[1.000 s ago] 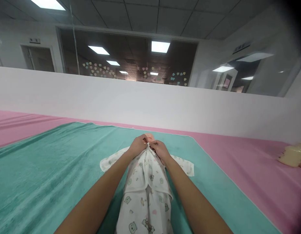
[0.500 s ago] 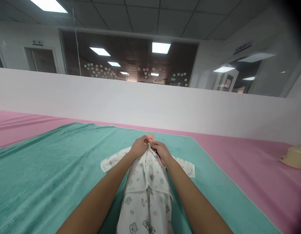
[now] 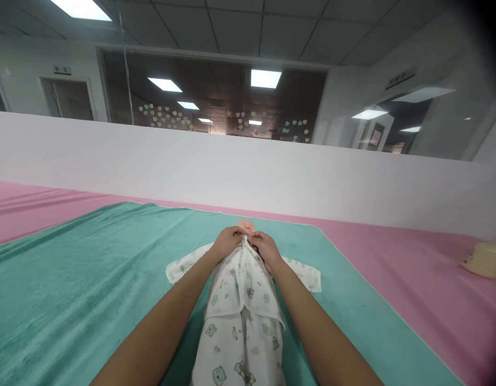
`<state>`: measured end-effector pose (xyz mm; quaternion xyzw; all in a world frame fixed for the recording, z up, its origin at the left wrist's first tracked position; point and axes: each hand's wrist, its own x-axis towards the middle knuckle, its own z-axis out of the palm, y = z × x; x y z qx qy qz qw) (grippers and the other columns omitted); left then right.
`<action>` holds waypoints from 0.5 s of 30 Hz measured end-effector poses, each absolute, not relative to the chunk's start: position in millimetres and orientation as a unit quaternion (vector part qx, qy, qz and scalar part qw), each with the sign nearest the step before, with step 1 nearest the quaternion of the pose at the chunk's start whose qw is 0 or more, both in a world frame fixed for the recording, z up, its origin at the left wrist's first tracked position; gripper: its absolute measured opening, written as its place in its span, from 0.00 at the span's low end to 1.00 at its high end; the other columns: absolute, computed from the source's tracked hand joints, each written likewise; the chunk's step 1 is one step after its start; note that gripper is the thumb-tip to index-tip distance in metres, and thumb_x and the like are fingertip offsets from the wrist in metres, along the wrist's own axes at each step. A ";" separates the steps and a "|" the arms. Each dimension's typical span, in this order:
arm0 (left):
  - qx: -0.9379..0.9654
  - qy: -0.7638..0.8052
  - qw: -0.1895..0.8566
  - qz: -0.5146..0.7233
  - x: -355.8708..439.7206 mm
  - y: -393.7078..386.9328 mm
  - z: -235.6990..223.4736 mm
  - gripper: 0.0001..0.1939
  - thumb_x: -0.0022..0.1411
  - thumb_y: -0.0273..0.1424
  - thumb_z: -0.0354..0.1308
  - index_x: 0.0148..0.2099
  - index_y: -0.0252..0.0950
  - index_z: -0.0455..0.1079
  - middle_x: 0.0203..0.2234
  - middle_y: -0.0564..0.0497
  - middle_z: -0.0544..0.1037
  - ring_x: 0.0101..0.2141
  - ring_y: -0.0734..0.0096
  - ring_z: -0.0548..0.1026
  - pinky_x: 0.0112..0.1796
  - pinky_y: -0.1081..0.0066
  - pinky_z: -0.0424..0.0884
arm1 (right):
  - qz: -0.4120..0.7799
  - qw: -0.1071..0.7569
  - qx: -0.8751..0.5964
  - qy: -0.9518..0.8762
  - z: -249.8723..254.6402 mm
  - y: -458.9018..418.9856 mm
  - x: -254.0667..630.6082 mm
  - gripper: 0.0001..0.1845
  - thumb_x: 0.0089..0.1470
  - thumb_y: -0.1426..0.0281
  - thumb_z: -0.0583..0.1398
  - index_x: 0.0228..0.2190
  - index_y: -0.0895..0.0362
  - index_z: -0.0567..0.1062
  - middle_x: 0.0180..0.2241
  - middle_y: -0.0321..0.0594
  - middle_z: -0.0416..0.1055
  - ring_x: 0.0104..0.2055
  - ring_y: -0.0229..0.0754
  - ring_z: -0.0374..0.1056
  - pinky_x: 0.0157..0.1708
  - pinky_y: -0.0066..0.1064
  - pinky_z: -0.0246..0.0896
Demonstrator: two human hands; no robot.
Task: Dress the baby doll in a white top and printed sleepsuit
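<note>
A baby doll (image 3: 245, 225) lies on its back, its head at the far end, dressed in a white printed baby shirt (image 3: 248, 289) over matching printed trousers (image 3: 219, 354). Both sleeves spread out to the sides. At the neckline my left hand (image 3: 228, 241) pinches the shirt's edge with its fingertips. Opposite it, my right hand (image 3: 264, 246) grips the same front edge, so the cloth is drawn up into a peak between them. The fingers hide the doll's chin and whatever fastening is at the collar.
Beneath the doll is a green blanket (image 3: 111, 279) over a pink sheet (image 3: 392, 257). A low white wall (image 3: 231, 177) runs behind, topped by glass. At the far right edge sits a pale yellow object (image 3: 486, 258), partly cut off.
My left hand has lowered slightly, its fingers flattening towards the collar, and more of the doll's head shows. My right hand keeps nearly the same place.
</note>
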<state>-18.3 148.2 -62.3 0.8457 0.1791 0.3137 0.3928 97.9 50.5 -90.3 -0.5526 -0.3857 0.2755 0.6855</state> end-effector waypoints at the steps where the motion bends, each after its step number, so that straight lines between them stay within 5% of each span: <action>1: 0.846 0.179 0.396 0.310 -18.8 147.3 -61.3 0.12 0.54 0.31 0.49 0.36 0.35 0.73 0.35 0.48 0.77 0.38 0.64 0.72 0.41 0.69 0.65 | 0.273 0.684 -0.555 -0.387 -89.9 50.1 97.4 0.13 0.37 0.63 0.63 0.25 0.58 0.71 0.21 0.34 0.65 0.22 0.33 0.56 0.24 0.26 0.50; 15: 0.841 0.152 0.461 0.241 -35.7 150.1 -57.4 0.14 0.52 0.38 0.54 0.37 0.35 0.72 0.32 0.49 0.75 0.33 0.68 0.71 0.32 0.73 0.64 | 0.261 0.677 -0.552 -0.411 -92.2 50.7 96.5 0.12 0.37 0.65 0.63 0.27 0.57 0.69 0.22 0.31 0.63 0.23 0.32 0.56 0.25 0.25 0.51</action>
